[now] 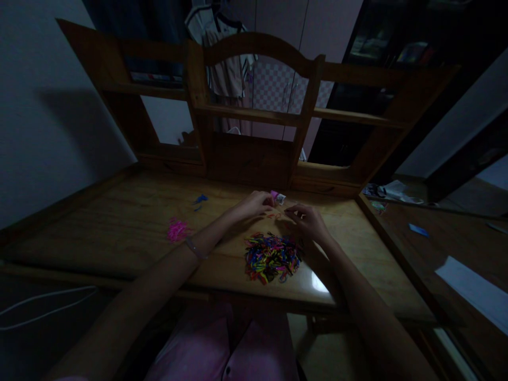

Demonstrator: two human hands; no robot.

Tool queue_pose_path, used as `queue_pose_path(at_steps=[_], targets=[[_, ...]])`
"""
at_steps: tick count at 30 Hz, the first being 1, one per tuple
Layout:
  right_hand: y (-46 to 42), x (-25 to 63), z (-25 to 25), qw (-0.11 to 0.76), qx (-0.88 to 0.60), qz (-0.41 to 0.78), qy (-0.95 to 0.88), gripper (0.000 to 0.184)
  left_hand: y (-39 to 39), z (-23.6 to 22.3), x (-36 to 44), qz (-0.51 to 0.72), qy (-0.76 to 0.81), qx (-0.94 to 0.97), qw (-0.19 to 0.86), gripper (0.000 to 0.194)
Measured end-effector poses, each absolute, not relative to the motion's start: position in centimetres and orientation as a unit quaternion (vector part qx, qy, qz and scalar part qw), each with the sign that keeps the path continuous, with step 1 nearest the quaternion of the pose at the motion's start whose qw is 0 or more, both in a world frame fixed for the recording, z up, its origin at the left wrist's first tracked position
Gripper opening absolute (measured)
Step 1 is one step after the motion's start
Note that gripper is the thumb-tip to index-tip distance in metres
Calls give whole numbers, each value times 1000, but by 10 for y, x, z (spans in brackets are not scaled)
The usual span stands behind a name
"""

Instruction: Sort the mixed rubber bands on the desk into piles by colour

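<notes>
Nearest the viewer, pink clothing [222,338] shows below the desk [159,264]. On the desk near its front edge lies a mixed-colour pile [273,257] of small bands, in front of and below both hands. A bracelet [197,248] circles the left forearm.

Farther left sits a smaller pink heap [178,230], well apart from the fingers.

Right hand [305,218]: fingers bent, thumb and forefinger tips close together, directed toward the left hand; whether anything is pinched cannot be told in the dim light. Left hand [260,202]: fingers curled, tips drawn close together beside a pink-and-white packet [279,197]; contact with it cannot be confirmed. A few red bands [273,216] lie on the wood between the two hands, just beyond the pile.

Blue pieces [200,199] rest left of the left hand, apart from it.

Beyond stands a wooden hutch [254,41]; behind it, hanging clothes [224,74] and pale doors [278,26].
</notes>
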State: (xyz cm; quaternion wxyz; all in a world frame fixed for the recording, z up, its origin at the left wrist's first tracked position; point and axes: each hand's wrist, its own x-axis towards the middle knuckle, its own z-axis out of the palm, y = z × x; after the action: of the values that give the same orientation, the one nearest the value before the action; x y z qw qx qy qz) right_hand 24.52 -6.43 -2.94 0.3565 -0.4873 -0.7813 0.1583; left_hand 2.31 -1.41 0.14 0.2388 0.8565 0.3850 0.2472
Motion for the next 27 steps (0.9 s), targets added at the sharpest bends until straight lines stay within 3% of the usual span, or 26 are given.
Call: queue_pose_path(at_steps=[5, 10, 13, 16, 19, 24, 27], targets=[[-67, 246, -28, 389, -466, 160, -778, 22, -76, 12, -14, 287, 425, 840, 178, 19], [-74, 207, -15, 392, -449, 167, -785, 19, -175, -26, -44, 363, 486, 775, 178, 22], [-81, 148, 1, 330, -379, 185, -845, 17, -207, -55, -50, 420, 527, 724, 150, 19], [-85, 90, 13, 188, -306, 176, -916, 15, -215, -71, -56, 462, 572, 672, 85, 19], [-86, 61, 16, 139, -293, 168, -931, 9, -215, -74, -62, 483, 601, 635, 53, 20], [-93, 86, 23, 166, -335, 159, -914, 20, -218, -77, -65, 478, 579, 657, 65, 22], [-116, 127, 35, 232, -406, 160, -870, 16, -220, -79, -63, 454, 576, 678, 56, 22]])
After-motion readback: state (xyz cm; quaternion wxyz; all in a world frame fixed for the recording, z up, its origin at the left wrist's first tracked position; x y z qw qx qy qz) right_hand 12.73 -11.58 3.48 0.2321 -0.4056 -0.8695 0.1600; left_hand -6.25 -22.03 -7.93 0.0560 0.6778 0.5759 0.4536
